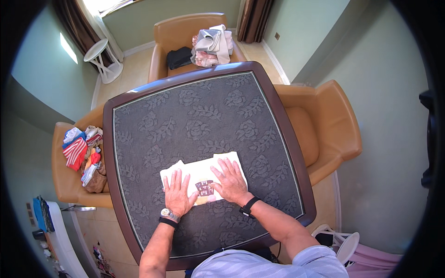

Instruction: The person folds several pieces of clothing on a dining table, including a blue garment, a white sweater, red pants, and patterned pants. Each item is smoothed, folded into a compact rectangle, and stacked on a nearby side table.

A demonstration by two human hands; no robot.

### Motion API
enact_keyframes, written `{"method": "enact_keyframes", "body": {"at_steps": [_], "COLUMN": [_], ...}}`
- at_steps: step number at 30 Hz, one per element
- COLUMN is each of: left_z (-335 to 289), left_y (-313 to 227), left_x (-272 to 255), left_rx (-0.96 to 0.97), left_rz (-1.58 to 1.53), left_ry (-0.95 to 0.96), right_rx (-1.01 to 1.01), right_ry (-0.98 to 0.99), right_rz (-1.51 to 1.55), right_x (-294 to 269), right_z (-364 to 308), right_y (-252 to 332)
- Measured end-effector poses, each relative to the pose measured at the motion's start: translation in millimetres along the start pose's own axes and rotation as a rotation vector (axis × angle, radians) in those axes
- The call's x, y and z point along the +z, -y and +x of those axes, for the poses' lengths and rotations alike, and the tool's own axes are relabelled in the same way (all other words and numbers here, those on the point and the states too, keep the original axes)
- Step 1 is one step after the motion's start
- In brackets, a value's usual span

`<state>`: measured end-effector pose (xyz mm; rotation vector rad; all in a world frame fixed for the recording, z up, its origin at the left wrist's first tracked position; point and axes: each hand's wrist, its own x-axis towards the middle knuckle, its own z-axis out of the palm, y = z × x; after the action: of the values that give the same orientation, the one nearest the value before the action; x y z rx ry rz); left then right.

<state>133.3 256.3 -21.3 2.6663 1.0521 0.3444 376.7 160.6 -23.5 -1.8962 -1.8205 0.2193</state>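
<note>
A white garment (198,170), folded into a rough rectangle with a dark printed patch and some yellow and pink on it, lies flat near the front of the table. It looks like a T-shirt, but the fold hides its full shape. My left hand (178,193) rests flat on its left part, fingers spread and pointing away from me. On the right part lies my right hand (230,181), also flat with the fingers stretched out. Neither hand grips the cloth. A watch and a dark band circle my left wrist, and another dark band is on my right wrist.
The dark floral cloth top (194,111) has a raised wooden rim (289,157). A tan armchair (79,197) at left holds a jumbled clothes pile (83,153). Folded clothes (213,44) fill the far armchair (187,28); another armchair (340,120) stands at right.
</note>
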Motion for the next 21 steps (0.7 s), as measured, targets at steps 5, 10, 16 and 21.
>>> {"method": "enact_keyframes", "body": {"at_steps": [5,10,16,21], "left_z": [-7.2,-13.5,-14.4,-10.1], "left_y": [16.2,32.2,31.3,11.7], "left_x": [-0.4,0.7,0.5,-8.4], "left_rx": [-0.060,-0.125,-0.150,-0.180], "left_rz": [0.044,0.073,0.039,0.075], "left_ry": [0.021,0.055,-0.038,-0.099], "right_rx": [0.001,0.042,0.184,0.194], "right_ry": [-0.012,-0.034,-0.047,-0.060], "right_rz": [-0.034,-0.095,-0.147,-0.222], "right_x": [1.8,7.2,2.1,-6.6], "right_z": [1.2,1.5,8.6,14.2], "right_y": [-7.6,-13.8,-31.0,-18.2]}}
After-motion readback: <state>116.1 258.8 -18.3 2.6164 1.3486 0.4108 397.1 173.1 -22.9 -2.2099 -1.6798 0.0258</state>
